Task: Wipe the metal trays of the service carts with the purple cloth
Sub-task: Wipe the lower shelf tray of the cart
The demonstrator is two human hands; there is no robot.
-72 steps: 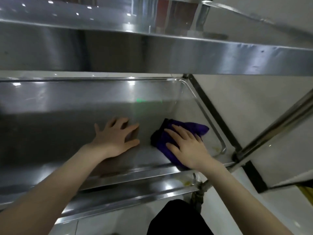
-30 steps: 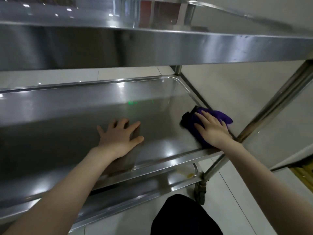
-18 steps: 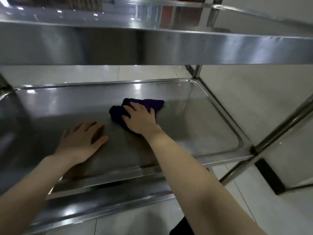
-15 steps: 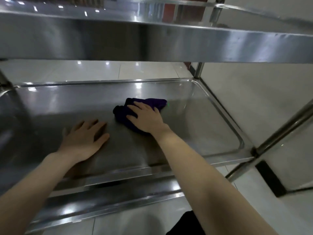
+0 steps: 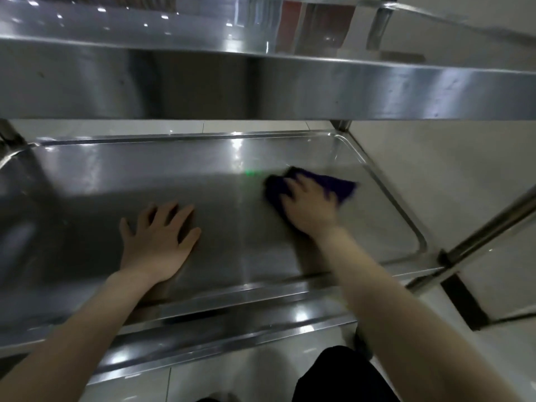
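Since 0.5 s ago our right hand (image 5: 310,211) has swept the purple cloth (image 5: 340,185) rightward on the tray (image 5: 116,181), flat-palmed atop; left hand (image 5: 156,242) rests spread, empty. We fear bunching at the rim (image 5: 404,217), skipping corners.

An upper tray (image 5: 290,91) crosses the frame's top, above a second tray (image 5: 87,181). On it the left hand (image 5: 158,242) lies flat at centre-left; the right hand (image 5: 310,210) (blurred) presses the cloth (image 5: 340,185) at centre-right.

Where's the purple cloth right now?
In the head view the purple cloth lies on the right part of the metal tray, under the right hand, right of the flat left hand.
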